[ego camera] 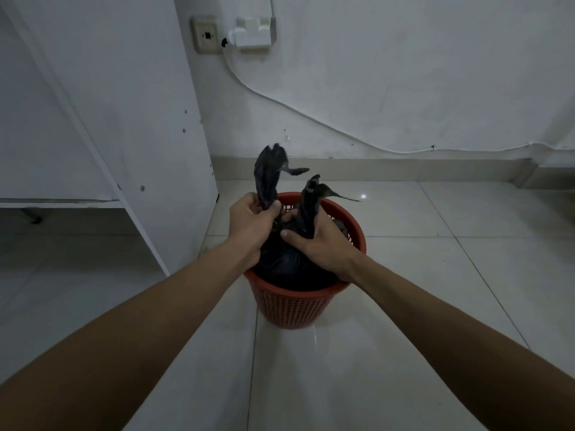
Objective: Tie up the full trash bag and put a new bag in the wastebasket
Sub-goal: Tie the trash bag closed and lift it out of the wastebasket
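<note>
Bag (289, 265) sits in basket (292, 306) — left hand (249, 222) grips left tail (267, 175); right hand (317, 244) grips right tail (311, 206).

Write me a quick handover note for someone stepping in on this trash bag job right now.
Left hand: grips the left twisted end of the black trash bag.
Right hand: grips the right twisted end.
The bag sits in the red wastebasket on the tiled floor.
Done: both ends gathered, held upright; any knot between the hands is hidden.
Left: finish tying, lift the bag out, fit a new bag; none in view.
</note>
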`<state>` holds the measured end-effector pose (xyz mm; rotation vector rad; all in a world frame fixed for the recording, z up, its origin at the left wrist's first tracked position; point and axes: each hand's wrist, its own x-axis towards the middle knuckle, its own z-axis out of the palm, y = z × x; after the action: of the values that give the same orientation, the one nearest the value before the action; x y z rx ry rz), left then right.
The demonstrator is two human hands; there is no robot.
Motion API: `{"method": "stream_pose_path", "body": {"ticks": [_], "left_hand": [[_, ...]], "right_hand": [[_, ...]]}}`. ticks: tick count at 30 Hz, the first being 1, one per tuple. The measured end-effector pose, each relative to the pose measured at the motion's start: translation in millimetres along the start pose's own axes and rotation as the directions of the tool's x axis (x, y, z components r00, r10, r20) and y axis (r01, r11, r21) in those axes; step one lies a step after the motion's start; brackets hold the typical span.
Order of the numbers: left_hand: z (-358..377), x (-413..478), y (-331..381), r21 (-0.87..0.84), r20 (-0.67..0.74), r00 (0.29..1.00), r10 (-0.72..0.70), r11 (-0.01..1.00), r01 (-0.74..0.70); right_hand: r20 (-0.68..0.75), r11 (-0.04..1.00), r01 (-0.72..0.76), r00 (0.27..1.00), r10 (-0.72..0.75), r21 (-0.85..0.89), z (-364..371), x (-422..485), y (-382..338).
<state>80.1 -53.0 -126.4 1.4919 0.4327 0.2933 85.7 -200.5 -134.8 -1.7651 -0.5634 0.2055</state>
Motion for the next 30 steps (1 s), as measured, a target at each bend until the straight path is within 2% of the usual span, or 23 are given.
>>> {"method": "stream_pose_path", "body": {"ticks": [7, 14, 17, 20, 21, 23, 25, 26, 28, 30], "left_hand": [[-6.8, 2.4, 6.0, 0.002, -0.024, 0.999, 0.026, 1.0, -0.026], [-0.3, 14.7, 18.4, -0.012, -0.073, 0.997, -0.02, 1.0, 0.019], [2.0, 12.4, 17.7, -0.024, -0.004, 0.999, 0.042, 0.999, -0.042], [-8.7, 13.1, 13.7, -0.06, 0.176, 0.978, 0.109, 0.993, -0.1], [-15.2, 14.7, 13.3, -0.033, 0.229, 0.97, 0.083, 0.996, -0.078], [-26.7, 18.4, 13.0, 0.232, 0.273, 0.962, -0.018, 0.972, -0.048], [-30.0, 13.8, 9.8, 0.545, 0.382, 0.923, -0.052, 0.819, -0.18], [-29.5, 9.9, 6.0, 0.617, 0.453, 0.889, -0.07, 0.744, -0.256], [-24.9, 3.1, -1.4, 0.61, 0.545, 0.835, -0.081, 0.722, -0.328], [-18.7, -3.8, -9.9, 0.541, 0.551, 0.834, 0.025, 0.751, -0.379]], "right_hand": [[0.029, 0.998, -0.037, 0.999, 0.035, 0.045, 5.7, 5.2, 2.5], [-0.004, 0.996, -0.071, 0.997, 0.071, -0.052, -4.9, 6.5, 5.6], [-0.004, 0.992, -0.127, 0.992, 0.127, 0.006, -7.1, 8.0, 9.2], [-0.041, 0.984, -0.167, 0.985, 0.169, 0.058, -13.0, 9.5, 12.7], [-0.044, 0.983, -0.173, 0.983, 0.176, 0.068, -15.5, 9.8, 13.1], [-0.025, 0.982, -0.178, 0.983, 0.18, 0.056, -18.1, 9.3, 11.8], [0.0, 0.985, -0.17, 0.985, 0.17, 0.034, -16.5, 9.6, 9.6], [0.004, 0.985, -0.168, 0.986, 0.168, 0.03, -14.5, 10.3, 8.0], [0.001, 0.983, -0.178, 0.984, 0.178, 0.047, -10.9, 11.4, 4.6], [0.008, 0.978, -0.193, 0.981, 0.193, 0.079, -9.1, 11.4, 2.9]]}}
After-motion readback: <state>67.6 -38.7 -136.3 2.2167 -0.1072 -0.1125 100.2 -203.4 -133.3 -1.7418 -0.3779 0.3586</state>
